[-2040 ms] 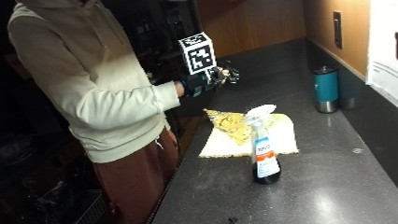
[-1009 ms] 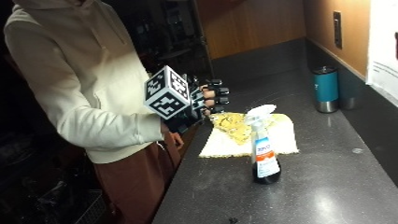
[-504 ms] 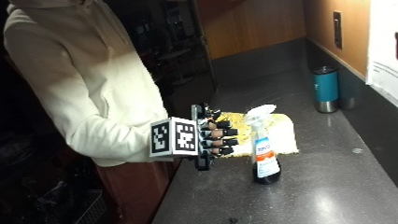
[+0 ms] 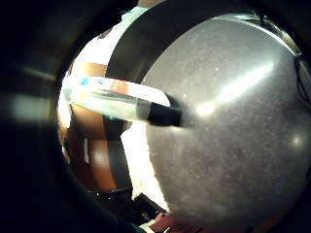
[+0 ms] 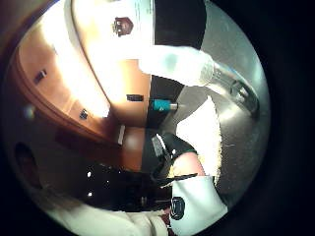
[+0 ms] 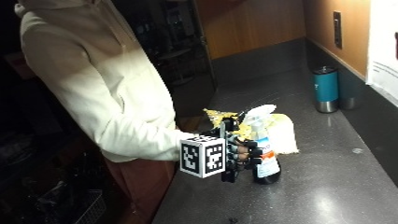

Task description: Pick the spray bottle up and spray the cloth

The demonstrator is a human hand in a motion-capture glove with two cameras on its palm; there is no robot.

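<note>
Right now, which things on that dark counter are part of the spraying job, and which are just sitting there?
Part of the job:
- clear spray bottle with white trigger head
- pale yellow cloth, lying behind the bottle
- black-gloved right hand, beside the bottle

Just lying about:
- teal metal tumbler, near the wall
- dark speckled counter

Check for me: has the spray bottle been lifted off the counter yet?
No, in the outside view the spray bottle stands upright with its base on the counter.

Cream hooded sweatshirt, rust-brown trousers, black-gloved right hand.
</note>
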